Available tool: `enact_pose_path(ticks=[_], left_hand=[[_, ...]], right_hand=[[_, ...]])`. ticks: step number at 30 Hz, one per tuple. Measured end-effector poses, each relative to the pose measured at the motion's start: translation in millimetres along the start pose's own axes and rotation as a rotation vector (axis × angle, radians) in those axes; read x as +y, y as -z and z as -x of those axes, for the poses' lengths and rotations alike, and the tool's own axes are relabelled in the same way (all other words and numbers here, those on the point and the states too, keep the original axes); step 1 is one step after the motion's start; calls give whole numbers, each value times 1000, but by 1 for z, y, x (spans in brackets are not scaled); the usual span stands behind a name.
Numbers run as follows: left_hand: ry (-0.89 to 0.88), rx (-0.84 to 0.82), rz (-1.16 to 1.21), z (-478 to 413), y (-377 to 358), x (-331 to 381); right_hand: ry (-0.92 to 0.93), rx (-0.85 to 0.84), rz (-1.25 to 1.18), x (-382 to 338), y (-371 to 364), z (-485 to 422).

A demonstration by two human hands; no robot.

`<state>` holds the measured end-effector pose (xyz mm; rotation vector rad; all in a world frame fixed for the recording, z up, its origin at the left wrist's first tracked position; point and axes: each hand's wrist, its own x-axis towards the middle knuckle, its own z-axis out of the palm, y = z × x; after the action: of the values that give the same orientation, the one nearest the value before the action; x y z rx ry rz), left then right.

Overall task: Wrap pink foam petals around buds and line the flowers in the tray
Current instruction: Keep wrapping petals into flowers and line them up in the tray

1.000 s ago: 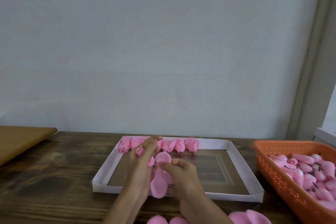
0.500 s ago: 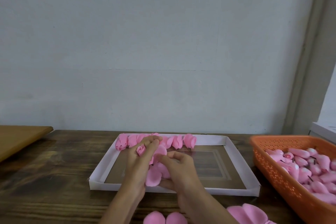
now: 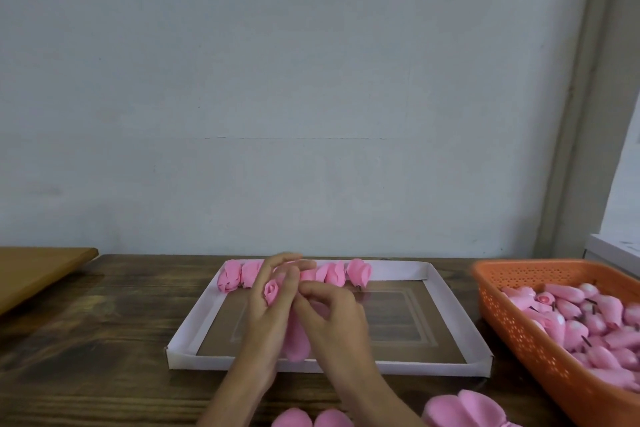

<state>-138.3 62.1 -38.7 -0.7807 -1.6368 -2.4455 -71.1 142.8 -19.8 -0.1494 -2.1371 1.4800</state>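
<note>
My left hand (image 3: 268, 315) holds a small pink bud (image 3: 271, 290) between its fingers over the white tray (image 3: 194, 322). My right hand (image 3: 332, 319) is pressed against it, fingers curled, pinching the pink foam petal (image 3: 297, 340) that hangs down between both palms. A row of several finished pink flowers (image 3: 358, 272) lies along the tray's far edge, partly hidden behind my fingers.
An orange basket (image 3: 519, 333) full of pink buds stands at the right. Loose pink petals (image 3: 464, 409) and two more (image 3: 311, 419) lie on the dark wooden table near me. A tan board (image 3: 34, 270) sits at the far left.
Both hands have closed together. The petal that was spread out between them is now folded in against the bud, with only its lower end showing.
</note>
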Motion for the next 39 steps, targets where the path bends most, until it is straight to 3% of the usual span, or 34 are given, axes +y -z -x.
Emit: enact_pose_path(ticks=[8,13,18,21,25,31,39], left_hand=[[16,-10,15,-3,7,2],[88,-74,-42,-5,12,0],[299,-50,178,-4,10,3],[396,-26,188,-8,17,4],[322,-142,96,-16,31,-3],[261,43,126,-20,37,-11],[130,44,102,-18,33,-8]], right_hand=[[139,-141,64,-6,2,0],[163,-137,29,-3,3,0],[117,-70,-169,0,-1,2],[57,-18,-362,-2,0,1],[-25,56,-503,-4,4,0],[1,12,-467,-4,1,2],[20,12,-408,-4,0,1]])
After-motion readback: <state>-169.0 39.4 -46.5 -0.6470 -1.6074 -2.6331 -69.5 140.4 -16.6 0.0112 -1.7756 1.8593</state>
